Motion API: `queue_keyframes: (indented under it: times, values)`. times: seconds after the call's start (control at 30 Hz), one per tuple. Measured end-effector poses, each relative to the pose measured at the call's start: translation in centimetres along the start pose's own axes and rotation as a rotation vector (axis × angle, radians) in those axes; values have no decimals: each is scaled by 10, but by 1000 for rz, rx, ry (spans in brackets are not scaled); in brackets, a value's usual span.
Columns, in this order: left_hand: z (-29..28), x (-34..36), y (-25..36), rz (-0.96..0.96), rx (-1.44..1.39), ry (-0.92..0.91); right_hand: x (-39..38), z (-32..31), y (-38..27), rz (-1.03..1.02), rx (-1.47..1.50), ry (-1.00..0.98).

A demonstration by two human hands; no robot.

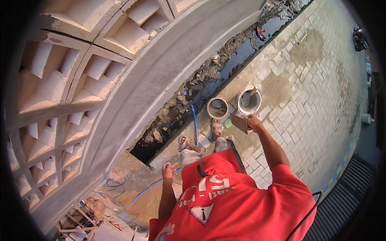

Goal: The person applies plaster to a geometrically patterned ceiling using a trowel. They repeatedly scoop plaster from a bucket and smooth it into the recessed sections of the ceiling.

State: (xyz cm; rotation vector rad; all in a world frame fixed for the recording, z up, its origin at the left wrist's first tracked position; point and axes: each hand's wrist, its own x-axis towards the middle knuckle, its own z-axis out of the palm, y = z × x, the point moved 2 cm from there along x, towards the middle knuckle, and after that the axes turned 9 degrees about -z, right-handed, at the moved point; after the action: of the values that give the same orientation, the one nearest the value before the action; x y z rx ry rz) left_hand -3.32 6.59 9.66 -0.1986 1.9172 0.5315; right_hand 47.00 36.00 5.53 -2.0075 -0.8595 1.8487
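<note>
My right hand (253, 122) grips a flat rectangular trowel (239, 122), held out just below two buckets. The nearer one is a round bucket (208, 107) with dark contents I cannot make out, near my sandalled foot (216, 127). Right of it, a white bucket (256, 102) has greyish material and a stick-like tool inside. My left hand (168, 170) hangs low beside my red shirt, fingers loosely bent and apart, nothing visible in it, near a blue hose (149, 187).
A grey plastered wall (161, 64) with patterned vent blocks (96, 76) curves along the left. A trench (144, 148) with dark water and rubble runs beside it. Brick paving (305, 88) stretches right to a dark slatted grate (337, 193) and a parked motorbike (359, 39). Wood scraps (80, 229) lie lower left.
</note>
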Motion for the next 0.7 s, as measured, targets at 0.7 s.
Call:
queue_keyframes:
  times: [0.7]
  values:
    - [117, 62, -34, 537, 394, 406, 358, 193, 148, -115, -750, 226]
